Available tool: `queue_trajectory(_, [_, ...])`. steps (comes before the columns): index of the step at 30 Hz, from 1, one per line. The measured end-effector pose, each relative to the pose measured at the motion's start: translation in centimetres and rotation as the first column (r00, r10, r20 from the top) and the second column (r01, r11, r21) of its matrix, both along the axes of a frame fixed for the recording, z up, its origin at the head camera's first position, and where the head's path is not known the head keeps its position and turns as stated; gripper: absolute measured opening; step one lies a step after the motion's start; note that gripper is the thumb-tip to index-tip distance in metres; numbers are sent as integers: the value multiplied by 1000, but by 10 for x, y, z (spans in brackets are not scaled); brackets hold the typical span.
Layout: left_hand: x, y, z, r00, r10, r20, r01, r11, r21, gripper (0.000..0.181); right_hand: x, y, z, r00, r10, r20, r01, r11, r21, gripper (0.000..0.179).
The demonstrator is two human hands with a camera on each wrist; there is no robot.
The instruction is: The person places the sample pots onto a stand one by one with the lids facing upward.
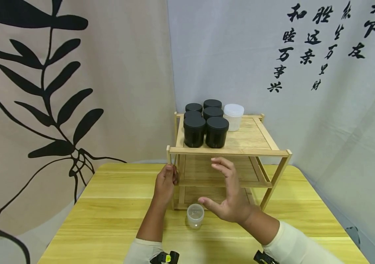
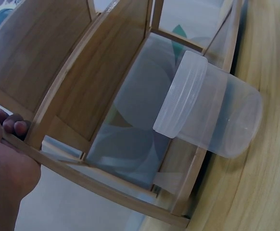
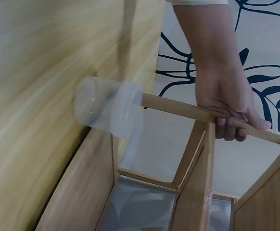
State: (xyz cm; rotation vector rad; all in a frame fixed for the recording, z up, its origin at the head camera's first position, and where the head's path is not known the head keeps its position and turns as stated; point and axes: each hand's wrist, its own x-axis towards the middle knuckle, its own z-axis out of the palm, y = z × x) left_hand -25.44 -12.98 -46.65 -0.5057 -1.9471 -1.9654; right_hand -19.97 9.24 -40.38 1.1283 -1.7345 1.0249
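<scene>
A three-tier wooden rack [image 1: 230, 151] stands on the table. My left hand [image 1: 167, 179] grips its left front post below the top shelf; in the left wrist view, the hand [image 2: 7, 154] has its fingers curled round that post. In front of the bottom shelf, a clear plastic jar with a frosted white lid [image 1: 195, 214] stands upright on the table, also visible as a jar [image 3: 106, 106] in the right wrist view. Above and right of this jar, my right hand [image 1: 231, 196] hovers with thumb and fingers spread apart, holding nothing. The right wrist view does not show it.
Several black lidded jars [image 1: 217, 134] and one white-lidded clear jar [image 1: 233, 117] stand at the left and back of the top shelf. The table [image 1: 115, 212] has a yellow wood-grain surface. A fabric backdrop [image 1: 134, 91] hangs behind it.
</scene>
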Motion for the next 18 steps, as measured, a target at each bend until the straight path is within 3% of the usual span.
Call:
queue_trajectory(10, [2,1,1,1000,-5,-12,5,1000,7,70,-1,0,-23,992,-3,-124,6,1000,26,78])
queue_trajectory(18, [2,1,2,1000,6,-12,-5,1000,14,72,-1,-6,-43,990,46,-132,-40,998,48,73])
